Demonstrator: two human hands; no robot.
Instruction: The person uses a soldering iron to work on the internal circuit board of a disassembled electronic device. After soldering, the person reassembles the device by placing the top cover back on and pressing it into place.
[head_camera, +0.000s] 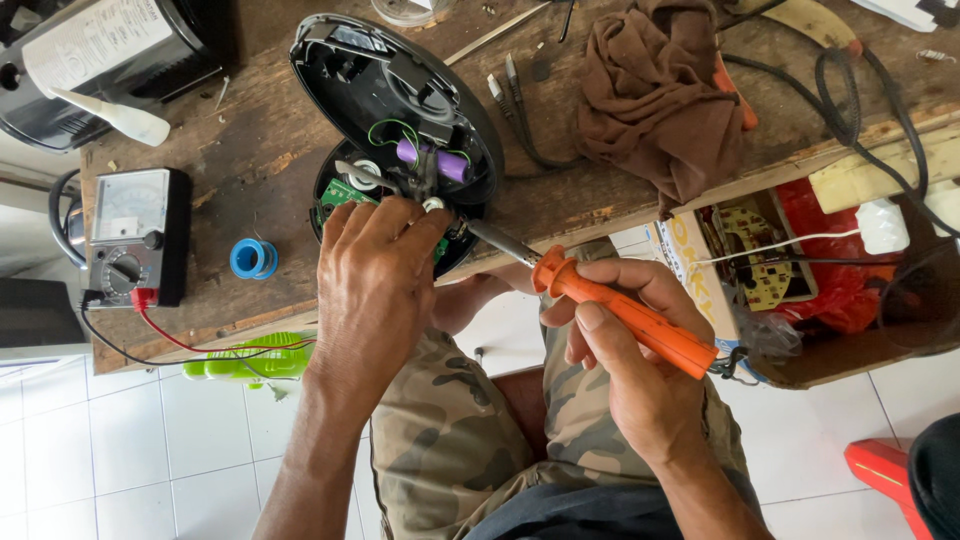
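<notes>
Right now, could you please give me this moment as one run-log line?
left hand: on opened black appliance at green board | right hand: grip on orange soldering iron, tip toward board | multimeter aside

Soldering iron (620, 312) at perhaps an opened appliance (400, 130).

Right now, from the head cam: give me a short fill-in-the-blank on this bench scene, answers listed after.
1. The right hand grips a soldering iron with an ____ handle.
2. The left hand rests on the opened black housing, beside a ____ circuit board.
3. The analog multimeter lies to the ____ of the blue roll.
4. A ____ cloth lies crumpled on the wooden bench.

Answers: orange; green; left; brown
</notes>
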